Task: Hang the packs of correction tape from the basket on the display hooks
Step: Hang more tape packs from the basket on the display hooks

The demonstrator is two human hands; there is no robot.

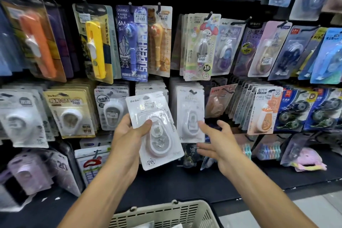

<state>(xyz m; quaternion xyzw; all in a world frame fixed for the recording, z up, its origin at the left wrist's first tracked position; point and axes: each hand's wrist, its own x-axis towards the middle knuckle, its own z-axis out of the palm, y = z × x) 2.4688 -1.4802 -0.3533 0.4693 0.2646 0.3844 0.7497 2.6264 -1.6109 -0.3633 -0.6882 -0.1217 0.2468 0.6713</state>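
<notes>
Display wall (229, 83); left-hand fingers (146, 123) around pack (155, 129)

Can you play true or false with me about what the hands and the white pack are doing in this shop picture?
1. The left hand holds a white pack. True.
2. The right hand holds a pack too. False: its fingers are spread and hold nothing.
3. The white pack already hangs on a hook. False: it is held in front of the display.
4. A basket sits below the arms. True.
</notes>
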